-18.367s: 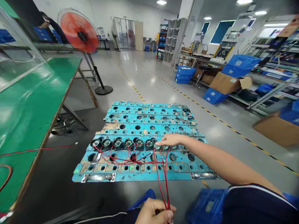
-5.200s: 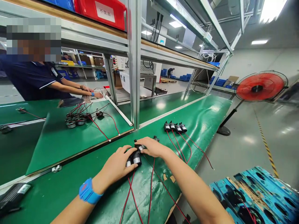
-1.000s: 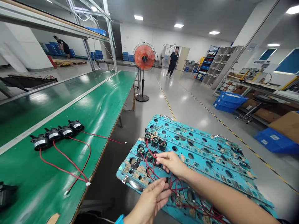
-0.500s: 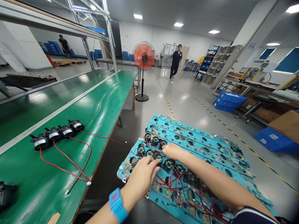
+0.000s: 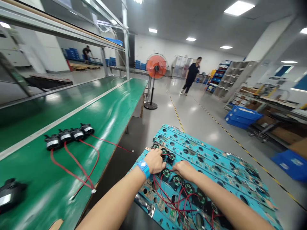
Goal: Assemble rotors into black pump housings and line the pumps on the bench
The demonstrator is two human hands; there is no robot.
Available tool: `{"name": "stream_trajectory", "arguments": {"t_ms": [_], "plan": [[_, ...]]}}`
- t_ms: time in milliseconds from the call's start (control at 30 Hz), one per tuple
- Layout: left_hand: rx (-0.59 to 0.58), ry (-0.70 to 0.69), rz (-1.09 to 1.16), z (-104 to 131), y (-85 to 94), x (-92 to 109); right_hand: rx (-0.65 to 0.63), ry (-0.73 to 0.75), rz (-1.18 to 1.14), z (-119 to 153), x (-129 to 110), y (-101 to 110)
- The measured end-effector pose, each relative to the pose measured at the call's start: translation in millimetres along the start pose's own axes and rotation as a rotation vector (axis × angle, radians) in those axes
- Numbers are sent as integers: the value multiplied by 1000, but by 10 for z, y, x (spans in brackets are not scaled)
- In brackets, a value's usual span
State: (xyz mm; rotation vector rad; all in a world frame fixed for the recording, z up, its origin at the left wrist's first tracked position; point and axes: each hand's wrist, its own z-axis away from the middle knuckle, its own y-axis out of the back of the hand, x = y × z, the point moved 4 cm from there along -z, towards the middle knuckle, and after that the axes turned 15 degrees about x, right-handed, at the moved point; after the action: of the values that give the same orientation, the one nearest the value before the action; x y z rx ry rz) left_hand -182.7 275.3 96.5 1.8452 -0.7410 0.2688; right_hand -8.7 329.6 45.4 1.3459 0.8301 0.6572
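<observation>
Head: left hand (image 5: 154,161) farther over blue rack (image 5: 208,153), right hand (image 5: 184,170) nearer; can't tell grips.

Orange fan (image 5: 156,66) on black stand, walking person (image 5: 192,74) in dark clothes, blue crates (image 5: 242,115), grey shelving (image 5: 231,78)

turquoise board (image 5: 193,150) cropped below, black part (image 5: 11,194) cut off left

No legible txt; white labels (image 5: 65,136) on blk parts (image 5: 77,131) too blurred.
</observation>
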Motion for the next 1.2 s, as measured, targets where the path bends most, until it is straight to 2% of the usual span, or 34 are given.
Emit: {"name": "stream_trajectory", "arguments": {"t_ms": [100, 200, 300, 367, 400, 467, 567, 633, 700, 800, 933, 1067, 1200], "plan": [[65, 17, -14, 117, 110, 115, -19, 18, -129, 33, -59, 59], [146, 19, -16, 395, 382, 244, -107, 27, -300, 88, -59, 202], [234, 43, -18, 876, 865, 311, -136, -62, -403, 14, -47, 455], [327, 116, -37, 1285, 1317, 246, -40, -67, -355, -185, -185, 691], [380, 181, -73, 1511, 1571, 167, 27, -33, -325, -332, -334, 813], [439, 366, -298, 1995, 2087, -72, 159, 111, -307, -702, -804, 1023], [419, 637, -784, 2723, 2755, -499, 323, 453, -302, -1383, -1791, 1185], [358, 720, -920, 3109, 3012, -770, 363, 595, -255, -1898, -2446, 1161], [286, 759, -843, 3371, 3108, -1032, 374, 632, -111, -2430, -2999, 1068], [317, 799, -657, 3525, 3167, -1380, 384, 630, -29, -3118, -3598, 924], [445, 821, -670, 3387, 3355, -1835, 331, 627, 69, -3684, -4013, 766], [505, 798, -638, 3106, 3555, -2260, 300, 644, 140, -3853, -4191, 704], [521, 761, -554, 2976, 3628, -2485, 298, 692, 157, -3762, -4300, 681]]}}
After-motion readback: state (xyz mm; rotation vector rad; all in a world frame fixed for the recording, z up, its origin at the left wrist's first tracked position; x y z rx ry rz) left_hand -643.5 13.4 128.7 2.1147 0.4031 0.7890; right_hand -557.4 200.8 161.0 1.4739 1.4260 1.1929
